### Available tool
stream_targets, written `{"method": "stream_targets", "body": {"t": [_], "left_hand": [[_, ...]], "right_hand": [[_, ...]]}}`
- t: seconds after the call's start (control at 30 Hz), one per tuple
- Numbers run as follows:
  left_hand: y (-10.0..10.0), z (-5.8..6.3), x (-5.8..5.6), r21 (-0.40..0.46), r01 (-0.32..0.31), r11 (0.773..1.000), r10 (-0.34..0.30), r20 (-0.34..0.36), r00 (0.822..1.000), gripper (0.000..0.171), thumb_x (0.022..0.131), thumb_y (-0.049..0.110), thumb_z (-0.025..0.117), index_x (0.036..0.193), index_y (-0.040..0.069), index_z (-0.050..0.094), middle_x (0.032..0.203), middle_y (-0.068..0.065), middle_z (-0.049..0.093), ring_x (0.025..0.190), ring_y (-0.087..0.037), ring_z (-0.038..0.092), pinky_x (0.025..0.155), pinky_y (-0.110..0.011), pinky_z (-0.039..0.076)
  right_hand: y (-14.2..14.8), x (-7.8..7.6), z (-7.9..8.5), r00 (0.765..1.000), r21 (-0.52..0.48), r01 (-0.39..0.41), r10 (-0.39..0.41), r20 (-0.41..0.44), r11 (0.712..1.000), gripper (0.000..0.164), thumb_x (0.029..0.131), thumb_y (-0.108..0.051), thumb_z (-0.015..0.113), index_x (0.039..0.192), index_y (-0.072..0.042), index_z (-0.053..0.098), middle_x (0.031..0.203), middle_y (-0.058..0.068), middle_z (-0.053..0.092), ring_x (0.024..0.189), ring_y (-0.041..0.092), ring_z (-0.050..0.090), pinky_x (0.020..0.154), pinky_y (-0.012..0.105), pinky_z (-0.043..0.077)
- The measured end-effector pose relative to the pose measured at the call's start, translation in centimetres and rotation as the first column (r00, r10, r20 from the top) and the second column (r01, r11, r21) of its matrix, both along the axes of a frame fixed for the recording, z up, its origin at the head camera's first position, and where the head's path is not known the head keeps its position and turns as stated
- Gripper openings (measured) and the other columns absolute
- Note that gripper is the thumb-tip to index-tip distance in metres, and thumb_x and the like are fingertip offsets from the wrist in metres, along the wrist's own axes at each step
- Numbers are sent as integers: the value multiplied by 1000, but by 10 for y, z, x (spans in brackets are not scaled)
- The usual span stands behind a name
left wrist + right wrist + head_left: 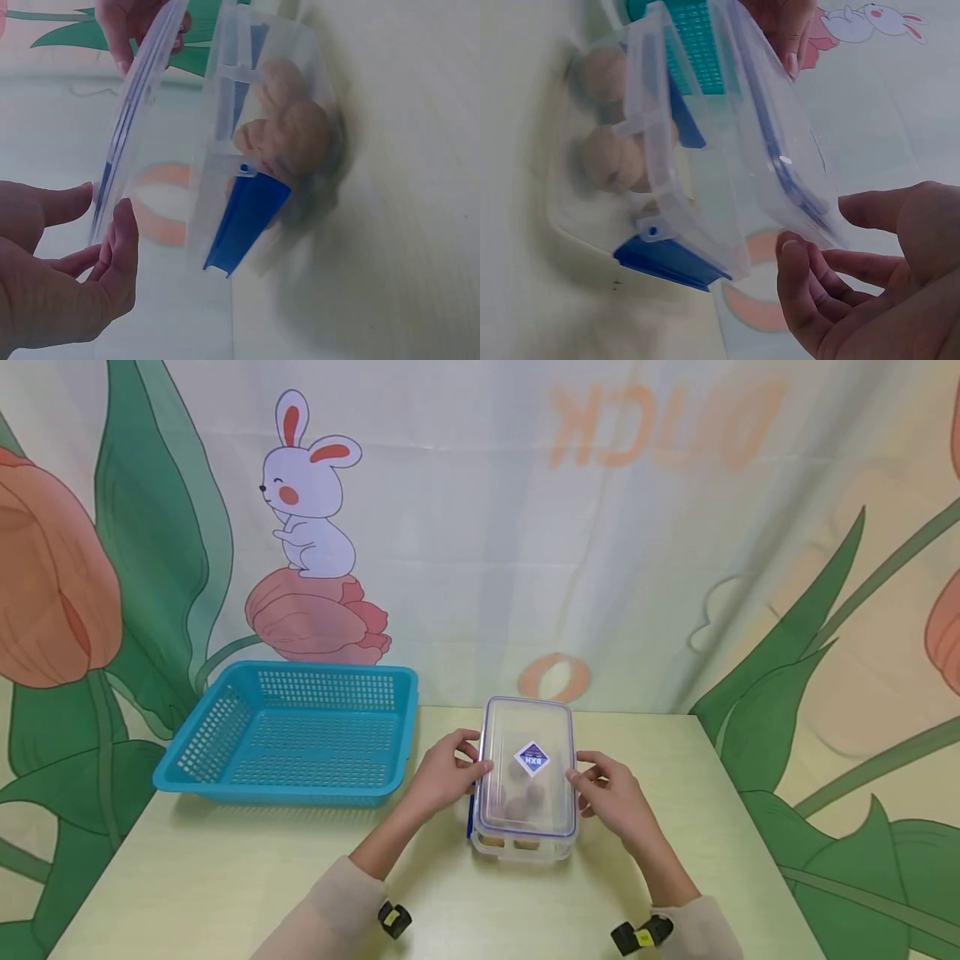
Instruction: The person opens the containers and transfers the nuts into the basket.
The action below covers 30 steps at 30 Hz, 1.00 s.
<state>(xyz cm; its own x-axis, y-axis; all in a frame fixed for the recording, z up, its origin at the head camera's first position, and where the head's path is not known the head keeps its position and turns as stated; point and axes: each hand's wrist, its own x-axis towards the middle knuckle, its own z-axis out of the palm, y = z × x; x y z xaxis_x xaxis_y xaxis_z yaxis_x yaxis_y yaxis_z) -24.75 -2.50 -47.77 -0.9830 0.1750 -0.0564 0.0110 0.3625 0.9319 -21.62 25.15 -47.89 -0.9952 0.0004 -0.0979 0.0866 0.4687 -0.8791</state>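
Observation:
A clear plastic lid (pixel 525 722) with a blue seal edge and a blue-and-white diamond label is held between both hands. My left hand (pixel 446 772) pinches its left edge, thumb on top and fingers beneath. On the opposite edge, my right hand (pixel 613 795) pinches it the same way. Below stands a clear food storage box (pixel 311 56) on the table, with a gap between its rim and the tilted lid in both wrist views. Blue side latches (pixel 247 225) hang swung outward. Several brown, rounded, lumpy pieces (pixel 613 159) lie inside the box.
A blue plastic basket (pixel 322 747) with perforated sides sits at the back left of the pale table (pixel 420 902). Behind the table hangs a curtain (pixel 480 527) printed with a rabbit, tulips and leaves.

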Motion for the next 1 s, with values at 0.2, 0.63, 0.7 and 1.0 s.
{"method": "stream_targets", "body": {"t": [0.2, 0.63, 0.7, 1.0], "left_hand": [[7, 15, -4, 6, -38, 999, 38, -58, 998, 54, 99, 18, 78, 148, 10, 58, 116, -10, 63, 99, -27, 67, 73, -34, 65], [18, 35, 5, -35, -112, 993, 97, -288, 953, 54, 99, 20, 78, 150, 15, 61, 118, -7, 63, 106, -24, 69, 83, -36, 64], [19, 39, 8, -37, -119, 992, 101, -328, 939, 51, 101, 21, 75, 150, 15, 61, 118, -8, 63, 106, -24, 69, 85, -35, 63], [27, 59, 26, 99, -37, 994, 72, -380, 922, 51, 109, 38, 61, 156, 20, 55, 128, -6, 61, 125, -21, 63, 101, -44, 58]], "right_hand": [[8, -1, 19, 999, -9, -29, 28, -39, 1000, 55, 108, -27, 65, 154, -1, 50, 109, 18, 62, 85, 29, 69, 73, 36, 64], [20, 14, 52, 990, 21, -57, 59, -126, 998, 57, 109, -28, 64, 160, -11, 47, 124, 21, 66, 100, 34, 75, 79, 35, 65], [20, 18, 58, 989, 12, -59, 60, -134, 998, 57, 109, -29, 63, 160, -11, 47, 125, 22, 67, 105, 35, 75, 82, 36, 65], [22, 31, 78, 976, -25, -22, 16, -217, 999, 57, 112, -36, 55, 161, -10, 46, 141, 22, 66, 124, 37, 68, 95, 31, 59]]}}
